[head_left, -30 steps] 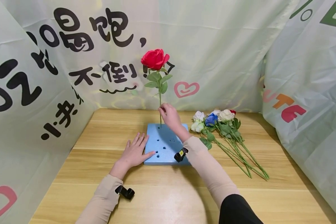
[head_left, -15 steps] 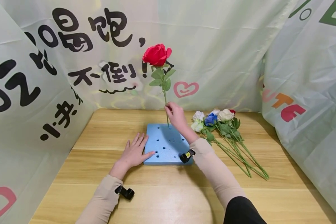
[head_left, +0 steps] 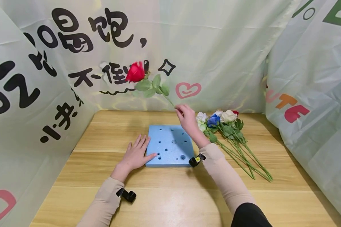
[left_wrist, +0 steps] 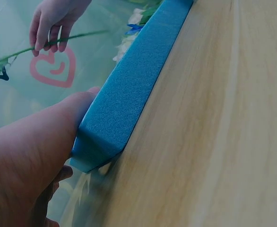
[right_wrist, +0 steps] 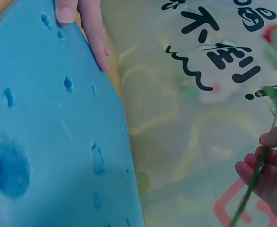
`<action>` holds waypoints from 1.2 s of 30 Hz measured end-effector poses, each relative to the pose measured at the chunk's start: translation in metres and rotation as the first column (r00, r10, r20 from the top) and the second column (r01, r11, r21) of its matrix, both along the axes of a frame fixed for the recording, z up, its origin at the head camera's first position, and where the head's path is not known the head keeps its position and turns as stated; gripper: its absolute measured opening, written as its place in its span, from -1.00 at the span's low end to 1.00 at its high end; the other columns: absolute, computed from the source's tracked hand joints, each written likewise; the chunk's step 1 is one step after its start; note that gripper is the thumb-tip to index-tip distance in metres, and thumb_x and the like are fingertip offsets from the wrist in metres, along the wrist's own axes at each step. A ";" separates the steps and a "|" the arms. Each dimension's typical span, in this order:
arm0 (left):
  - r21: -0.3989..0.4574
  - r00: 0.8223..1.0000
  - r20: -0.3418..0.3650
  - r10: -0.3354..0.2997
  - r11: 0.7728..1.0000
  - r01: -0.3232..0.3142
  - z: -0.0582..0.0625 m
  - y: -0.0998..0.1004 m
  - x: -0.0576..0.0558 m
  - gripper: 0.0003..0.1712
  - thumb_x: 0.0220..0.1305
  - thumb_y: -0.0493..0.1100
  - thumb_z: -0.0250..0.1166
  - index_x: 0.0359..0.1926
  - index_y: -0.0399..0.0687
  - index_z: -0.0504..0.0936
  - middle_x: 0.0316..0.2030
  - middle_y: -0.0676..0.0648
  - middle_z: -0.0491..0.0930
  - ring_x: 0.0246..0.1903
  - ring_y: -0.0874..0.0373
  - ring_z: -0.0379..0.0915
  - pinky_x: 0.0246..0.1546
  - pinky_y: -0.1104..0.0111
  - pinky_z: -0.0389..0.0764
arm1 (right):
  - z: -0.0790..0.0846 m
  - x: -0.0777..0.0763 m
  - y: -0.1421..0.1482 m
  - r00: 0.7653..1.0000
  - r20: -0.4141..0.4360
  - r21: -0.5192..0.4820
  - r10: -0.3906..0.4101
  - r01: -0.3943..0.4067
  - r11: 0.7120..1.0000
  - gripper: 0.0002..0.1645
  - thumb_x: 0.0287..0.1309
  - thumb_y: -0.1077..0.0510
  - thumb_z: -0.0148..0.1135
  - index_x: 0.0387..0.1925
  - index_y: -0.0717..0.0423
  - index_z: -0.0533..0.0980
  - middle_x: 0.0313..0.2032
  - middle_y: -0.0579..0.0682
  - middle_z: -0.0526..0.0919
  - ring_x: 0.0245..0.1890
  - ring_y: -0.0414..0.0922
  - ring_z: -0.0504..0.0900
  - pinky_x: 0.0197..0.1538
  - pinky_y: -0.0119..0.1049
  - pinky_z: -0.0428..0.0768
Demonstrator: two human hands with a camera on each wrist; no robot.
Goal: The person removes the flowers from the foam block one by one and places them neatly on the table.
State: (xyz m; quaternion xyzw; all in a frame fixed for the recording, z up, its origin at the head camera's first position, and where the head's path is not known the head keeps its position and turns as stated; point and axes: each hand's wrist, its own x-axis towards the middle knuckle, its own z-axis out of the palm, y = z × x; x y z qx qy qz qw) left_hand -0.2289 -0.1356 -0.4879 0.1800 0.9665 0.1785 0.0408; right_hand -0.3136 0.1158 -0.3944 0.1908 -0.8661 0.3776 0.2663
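My right hand (head_left: 189, 121) pinches the stem of an artificial red rose (head_left: 135, 72) above the far right part of a blue foam board (head_left: 166, 138). The flower tilts up and to the left, its leaves hanging clear of the board. In the right wrist view the stem (right_wrist: 255, 182) runs between thumb and fingertips, with its lower end out of frame. My left hand (head_left: 134, 155) lies against the board's left side, fingers spread on the table and thumb over the top edge. Several holes pit the board's upper face, and no flower stands in them.
Right of the board lies a bunch of artificial roses, among them a blue rose (head_left: 213, 121) and a cream rose (head_left: 228, 116), with long green stems (head_left: 244, 160) pointing toward the front right. Printed curtains (head_left: 224, 63) enclose the wooden table (head_left: 108, 126) at back and sides.
The rose stem, upright over the board's far part a second ago, has lifted away and the bloom has tipped left. My right hand has shifted right; my left hand has stayed put.
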 end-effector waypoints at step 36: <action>0.010 1.000 0.018 0.006 1.000 -0.006 -0.004 0.001 -0.002 0.06 0.26 0.54 -0.08 0.56 0.10 -0.13 0.55 -0.13 -0.11 0.56 -0.09 -0.42 0.40 -0.33 -0.18 | -0.025 0.053 0.080 0.944 -0.296 0.165 -0.145 0.200 0.966 -0.82 0.23 0.40 0.19 -0.17 0.29 0.65 -0.29 0.23 0.57 -0.29 0.15 0.54 -0.29 -0.04 0.59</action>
